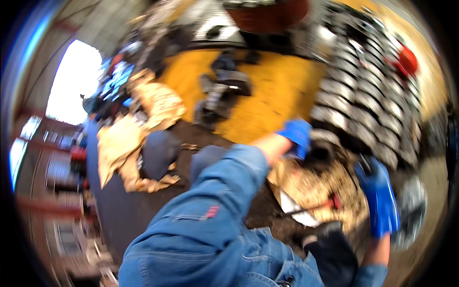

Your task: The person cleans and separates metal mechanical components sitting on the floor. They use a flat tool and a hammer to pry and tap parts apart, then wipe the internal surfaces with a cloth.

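Blue denim work clothes (191, 225) fill the lower middle, closest to the camera, with the left sleeve stretching up and to the right. Beyond spreads a yellow surface (282, 91), scuffed with dark marks. To its right stand long rows of curved, shiny metal parts (356, 91), packed side by side. Crumpled brown paper (117, 146) lies at the left, and a stained brown sheet (346, 203) lies at the lower right, between the person and the rows. At the top edge sits a rust-red container (267, 16); below it, a cluster of dark metal pieces (222, 93) rests on the yellow.

Both hands wear blue gloves. The left hand (297, 136) is bent downward just beside a dark, round part (321, 157) at the sheet's upper edge — motion blur hides whether its fingers touch it. The right hand (377, 193) is at the sheet's right side, fingers partly curled, with a small dark piece (367, 165) at its fingertips — whether gripped, I cannot tell. A red-headed tool (334, 201) lies across the sheet.
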Demonstrator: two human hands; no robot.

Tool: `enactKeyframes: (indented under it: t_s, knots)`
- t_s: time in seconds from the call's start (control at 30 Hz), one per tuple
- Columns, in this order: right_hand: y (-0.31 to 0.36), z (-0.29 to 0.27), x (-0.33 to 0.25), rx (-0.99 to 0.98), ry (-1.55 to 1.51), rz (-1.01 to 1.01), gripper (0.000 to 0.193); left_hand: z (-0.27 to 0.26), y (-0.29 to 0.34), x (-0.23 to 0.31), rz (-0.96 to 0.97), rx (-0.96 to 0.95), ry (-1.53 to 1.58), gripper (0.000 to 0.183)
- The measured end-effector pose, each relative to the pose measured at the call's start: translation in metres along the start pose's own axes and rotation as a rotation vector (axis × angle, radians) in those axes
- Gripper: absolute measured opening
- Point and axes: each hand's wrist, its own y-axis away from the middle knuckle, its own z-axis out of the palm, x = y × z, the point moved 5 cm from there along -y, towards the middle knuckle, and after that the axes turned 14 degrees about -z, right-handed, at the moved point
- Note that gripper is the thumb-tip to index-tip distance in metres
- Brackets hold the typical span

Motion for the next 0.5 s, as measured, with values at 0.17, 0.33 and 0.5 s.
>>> enactKeyframes:
  t_s: [0.17,0.33,0.5]
  knots:
    - [-0.016,0.018,0.032,-0.138,0.073,0.044,0.03,0.006,-0.02,0.015,-0.047,0.101,-0.197,0.037]
    - [-0.018,-0.013,0.016,-0.148,0.171,0.087,0.026,-0.005,0.0,0.034,-0.017,0.019,-0.294,0.032]
    - [0.007,-0.02,0.071,0.023,-0.045,0.092,0.028,0.024,-0.035,0.03,-0.065,0.006,-0.295,0.039]
